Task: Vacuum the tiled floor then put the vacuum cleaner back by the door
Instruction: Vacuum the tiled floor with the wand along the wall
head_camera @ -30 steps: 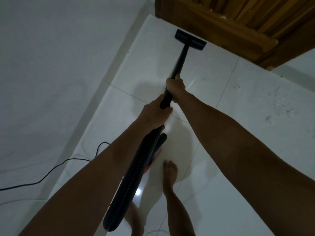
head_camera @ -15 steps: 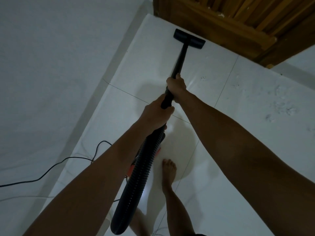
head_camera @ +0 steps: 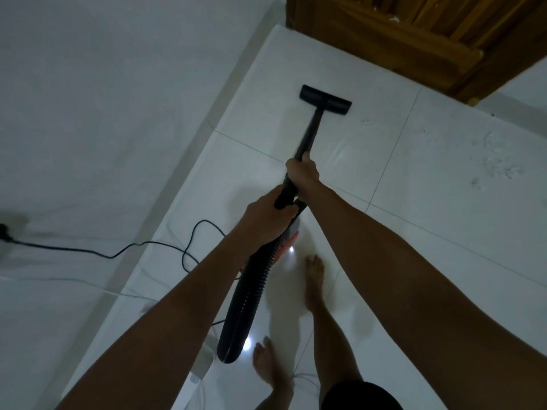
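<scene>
Right hand: the right hand (head_camera: 303, 174) grips the straight black vacuum wand (head_camera: 309, 134) from above, fingers curled tight around the tube, thumb along its top
Left hand: the left hand (head_camera: 265, 218) sits just behind the right one, fingers wrapped closed around the black handle end where the wand meets the hose
Floor head: the flat black rectangular floor nozzle (head_camera: 325, 100) lies on the glossy white tiled floor (head_camera: 429, 179), near the white wall (head_camera: 103, 99) and short of the brown wooden door (head_camera: 414, 34)
Hose: the black ribbed flexible hose (head_camera: 251, 294) hangs from the left hand and loops down between the left forearm and the bare feet
Vacuum body: a red and black vacuum cleaner body (head_camera: 288, 239) shows only partly under the hands, mostly hidden by the hose and left arm
Cord: a thin black power cord (head_camera: 118, 253) runs from a plug at the left edge across the wall base and coils on the tiles beside the left arm
Dust: pale specks and smudges (head_camera: 497, 167) lie on the tiles to the right, well apart from the nozzle
Feet: both bare feet (head_camera: 313, 276) stand on the tiles just right of the hose
</scene>
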